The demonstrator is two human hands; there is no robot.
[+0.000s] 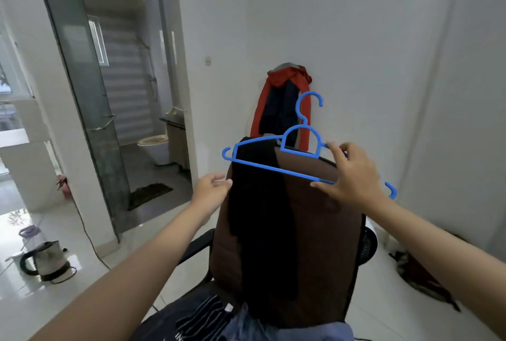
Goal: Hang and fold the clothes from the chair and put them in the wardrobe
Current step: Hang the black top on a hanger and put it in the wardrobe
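A blue plastic hanger (pixel 276 168) is held up in front of me, above the brown chair back (pixel 323 231). My right hand (pixel 353 176) grips its right arm. A long black garment (pixel 260 220) hangs over the hanger's bottom bar near its left end and drapes down the chair back. My left hand (pixel 212 190) touches the garment's left edge with fingers loosely apart. More clothes, a dark striped piece (pixel 200 318) and a blue piece (pixel 279 329), lie on the chair seat. No wardrobe is in view.
A red and navy jacket (pixel 284 105) hangs on the white wall behind the chair. A bathroom doorway with a glass door (pixel 90 110) opens at left. An electric kettle (pixel 46 261) and its cable sit on the floor at left. Dark cloth (pixel 421 275) lies on the floor at right.
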